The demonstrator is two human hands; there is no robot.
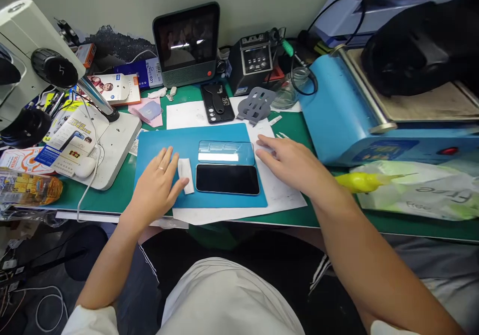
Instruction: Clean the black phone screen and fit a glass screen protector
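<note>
A smartphone (227, 179) with a dark screen lies face up on a blue mat (160, 138). Just beyond it rests a clear glass screen protector (226, 152) that catches the light. My left hand (159, 181) lies flat on the mat, fingers stretched, its thumb by a folded white wipe (185, 175) left of the phone. My right hand (286, 161) hovers at or just over the white paper (277, 195), its fingers apart and close to the protector's right end. Neither hand holds anything.
At the back stand a smart display (187, 46), a black phone case (217, 103), a grey stand (256, 104) and a soldering station (254, 61). A microscope (56, 61) rises on the left. On the right are a blue machine (337, 110), a yellow bottle (359, 181) and a tissue pack (419, 190).
</note>
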